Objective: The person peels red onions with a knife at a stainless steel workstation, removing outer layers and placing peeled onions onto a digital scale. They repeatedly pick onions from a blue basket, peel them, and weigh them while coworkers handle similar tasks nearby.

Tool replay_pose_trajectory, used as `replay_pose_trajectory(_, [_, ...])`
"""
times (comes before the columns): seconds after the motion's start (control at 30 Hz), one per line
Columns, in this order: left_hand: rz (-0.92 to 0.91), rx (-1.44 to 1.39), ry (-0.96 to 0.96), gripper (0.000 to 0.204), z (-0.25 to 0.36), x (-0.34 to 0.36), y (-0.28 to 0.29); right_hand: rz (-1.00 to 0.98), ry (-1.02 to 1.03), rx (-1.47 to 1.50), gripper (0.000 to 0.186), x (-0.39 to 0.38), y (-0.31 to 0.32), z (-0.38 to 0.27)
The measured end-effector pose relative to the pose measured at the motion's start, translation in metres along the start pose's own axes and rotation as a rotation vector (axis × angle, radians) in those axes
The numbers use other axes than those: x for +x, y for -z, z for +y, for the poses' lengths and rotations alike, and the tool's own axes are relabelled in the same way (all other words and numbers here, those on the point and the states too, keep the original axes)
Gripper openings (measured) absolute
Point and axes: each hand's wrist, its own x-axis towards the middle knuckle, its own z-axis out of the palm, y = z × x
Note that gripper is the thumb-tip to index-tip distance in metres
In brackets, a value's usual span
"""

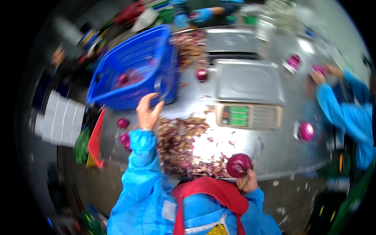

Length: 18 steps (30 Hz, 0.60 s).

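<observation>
Red onion (239,165) at the near edge of the bench (290,156), in the grip of the right hand (249,182), close in front of the red neckcloth (209,187) and well apart from the left hand (148,113). Round, dark purple and glossy, above and slightly left of the fingers holding it. Right hand curled closed against the lower right of the onion, with something small and tan by the fingers, too blurred to make out. Left hand raised farther forward over the bench, open, thumb and fingers spread apart in a wide curve; near the close right corner of the blue basket (129,94), though cannot tell whether touching its wall.

Inside the basket, more onions (123,78), softened by blur. Left of the left forearm, two small purple onions (123,123) on the bench. Between the two forearms, a broad scatter of dry skins (176,143), brown and purple, reaching the near edge. Beyond, a scale (250,84) with a square metal plate and a green-lit display; just left of the plate, a single onion (201,75) on the metal. Off to the right, a bright purple onion (306,131), and past it a co-worker's hands (318,78) around one more onion (319,69). At the far side, the blue-gloved hands (203,15) of a second co-worker.
</observation>
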Motion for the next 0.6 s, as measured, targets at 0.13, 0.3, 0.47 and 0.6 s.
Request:
replay_pose_trajectory(0.13, [0.321,-0.199,0.340,0.032,-0.090,-0.148,-0.119,0.023,0.049,-0.428,0.043,0.032,0.075,-0.064])
replay_pose_trajectory(0.3, [0.406,-0.245,0.702,0.027,-0.124,-0.229,-0.113,0.028,-0.005,-0.572,0.045,0.030,0.075,-0.068])
replay_pose_trajectory(0.47, [0.236,-0.224,0.735,0.030,-0.159,-0.290,-0.151,0.062,-0.080,-0.644,0.049,0.057,0.071,-0.073])
replay_pose_trajectory(0.6, [-0.145,-0.312,0.453,0.046,-0.118,-0.301,-0.176,0.026,-0.128,-0.666,0.056,0.070,0.060,-0.057])
